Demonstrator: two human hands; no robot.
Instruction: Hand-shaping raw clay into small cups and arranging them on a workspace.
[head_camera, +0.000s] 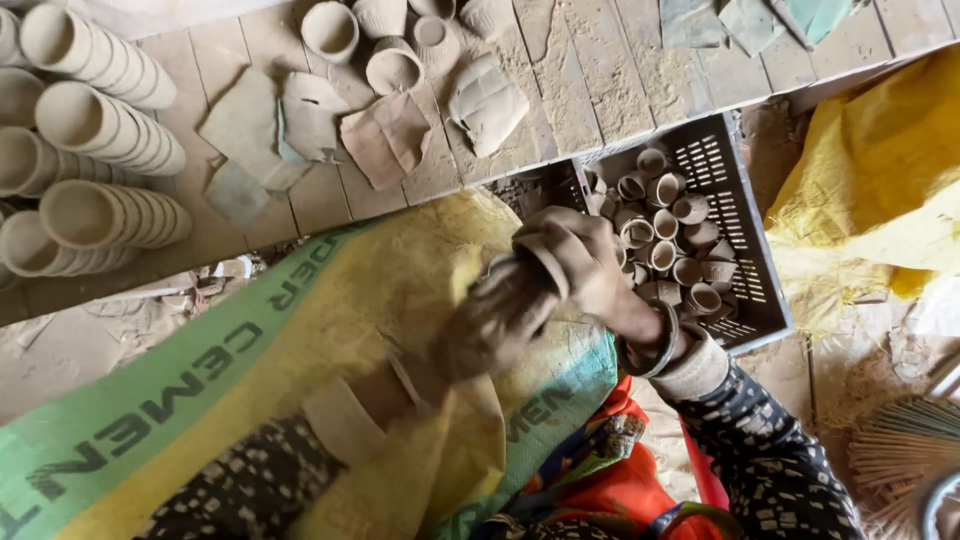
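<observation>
Breakage worries me: my right hand (585, 265) is curled around a small unfired grey clay cup (540, 262), and my blurred left hand (495, 325) grips a nested cup stack (505, 300), above the yellow woven sack (400, 290); a careless knock could crack them.

Small grey-brown clay cup (540, 262), tilted sideways, above yellow sack.

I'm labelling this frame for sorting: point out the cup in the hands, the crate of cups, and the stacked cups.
Clay cup (540, 262), head view, on its rim.
Grey plastic crate (728, 170), head view, on its slotted wall.
Stacked cups (95, 125), head view, on one stack's side.
</observation>
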